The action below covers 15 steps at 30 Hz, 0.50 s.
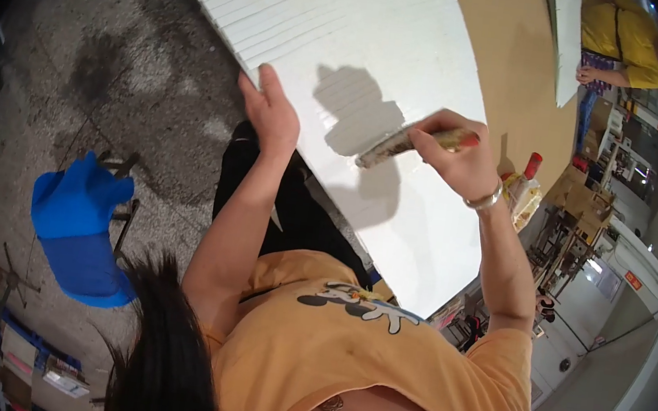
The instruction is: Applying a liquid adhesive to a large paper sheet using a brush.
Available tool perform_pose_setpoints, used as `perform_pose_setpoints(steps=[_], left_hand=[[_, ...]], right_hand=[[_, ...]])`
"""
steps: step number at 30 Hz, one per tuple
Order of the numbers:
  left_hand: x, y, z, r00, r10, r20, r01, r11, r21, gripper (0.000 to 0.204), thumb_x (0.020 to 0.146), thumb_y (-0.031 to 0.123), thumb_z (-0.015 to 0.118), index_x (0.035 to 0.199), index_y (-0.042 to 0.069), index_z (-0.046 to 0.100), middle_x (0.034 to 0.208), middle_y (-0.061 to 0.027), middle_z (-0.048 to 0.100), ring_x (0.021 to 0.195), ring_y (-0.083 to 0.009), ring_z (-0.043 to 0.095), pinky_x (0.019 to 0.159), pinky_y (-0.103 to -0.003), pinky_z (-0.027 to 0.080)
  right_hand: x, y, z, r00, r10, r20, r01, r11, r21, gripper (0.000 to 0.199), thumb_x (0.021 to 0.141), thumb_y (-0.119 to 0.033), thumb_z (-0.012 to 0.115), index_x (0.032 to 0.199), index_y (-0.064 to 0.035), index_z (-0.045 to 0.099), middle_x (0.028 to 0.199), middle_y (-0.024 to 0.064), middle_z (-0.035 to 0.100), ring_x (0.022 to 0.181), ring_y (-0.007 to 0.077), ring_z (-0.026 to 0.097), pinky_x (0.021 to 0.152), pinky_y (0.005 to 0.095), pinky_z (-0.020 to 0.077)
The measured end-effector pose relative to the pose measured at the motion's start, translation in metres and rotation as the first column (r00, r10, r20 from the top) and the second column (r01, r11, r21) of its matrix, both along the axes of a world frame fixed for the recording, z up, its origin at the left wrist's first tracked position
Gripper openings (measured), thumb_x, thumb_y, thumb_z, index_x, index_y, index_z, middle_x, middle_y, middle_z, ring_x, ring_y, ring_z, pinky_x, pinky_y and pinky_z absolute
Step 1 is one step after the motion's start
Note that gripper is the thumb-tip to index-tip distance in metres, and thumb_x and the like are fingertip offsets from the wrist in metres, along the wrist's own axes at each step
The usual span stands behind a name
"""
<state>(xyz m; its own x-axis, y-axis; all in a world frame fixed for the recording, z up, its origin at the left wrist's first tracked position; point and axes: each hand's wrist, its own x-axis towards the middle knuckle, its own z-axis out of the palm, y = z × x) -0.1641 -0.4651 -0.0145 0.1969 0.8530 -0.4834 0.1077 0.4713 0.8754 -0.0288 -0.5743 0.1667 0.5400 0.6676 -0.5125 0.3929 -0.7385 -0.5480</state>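
Observation:
A large white panel [430, 251] with fine parallel lines across its far left part lies in front of me. At its left edge is my left hand [272, 120], with the thumb on top and the other fingers over the edge, partly hidden. My right hand [454, 155] is closed round a worn, smeared brush [389, 149] with a red end on its handle. The brush slants down to the left, and its tip meets or nearly meets the white surface. Shadows from my head and arm fall beside it.
Brown board [499, 54] shows beyond the panel's right side. A yellowish container [523, 198] with a red top stands right of my wrist. A blue-covered chair [83, 237] is at left on the grey floor. At far right, a person in yellow [629, 37] stands by another white sheet [562, 62].

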Motion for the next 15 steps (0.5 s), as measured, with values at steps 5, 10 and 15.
perform_pose_setpoints(steps=[5,10,15], left_hand=[[0.005,-0.002,0.0,1.0,-0.018,-0.018,0.018,1.0,0.011,0.063,0.097,0.04,0.037,0.133,-0.011,0.027,0.125,-0.0296,0.044,0.114,-0.0341,0.049,0.093,-0.039,0.041],[0.004,-0.004,-0.017,0.999,0.02,-0.037,-0.016,0.997,0.082,0.061,0.097,0.041,0.038,0.129,-0.01,0.032,0.126,-0.0281,0.044,0.115,-0.0331,0.048,0.095,-0.038,0.039],[0.004,-0.001,-0.012,0.999,0.04,-0.012,-0.039,0.997,0.067,0.061,0.096,0.041,0.038,0.13,-0.009,0.033,0.127,-0.0259,0.045,0.115,-0.0316,0.048,0.096,-0.038,0.038]], right_hand=[[0.052,-0.002,-0.01,0.974,-0.226,-0.004,0.202,0.861,0.466,0.015,0.085,-0.009,0.062,0.092,0.004,0.064,0.09,0.0071,0.067,0.074,0.0106,0.062,0.067,0.0231,0.0504],[0.079,-0.034,-0.019,0.948,-0.311,-0.063,0.307,0.845,0.437,0.013,0.084,-0.008,0.062,0.089,0.0041,0.064,0.087,0.0074,0.067,0.071,0.0134,0.064,0.066,0.0239,0.0514],[0.085,-0.055,-0.001,0.952,-0.305,-0.026,0.293,0.884,0.365,0.015,0.084,-0.011,0.063,0.088,0.0032,0.065,0.082,0.006,0.066,0.07,0.0132,0.064,0.066,0.024,0.051]])
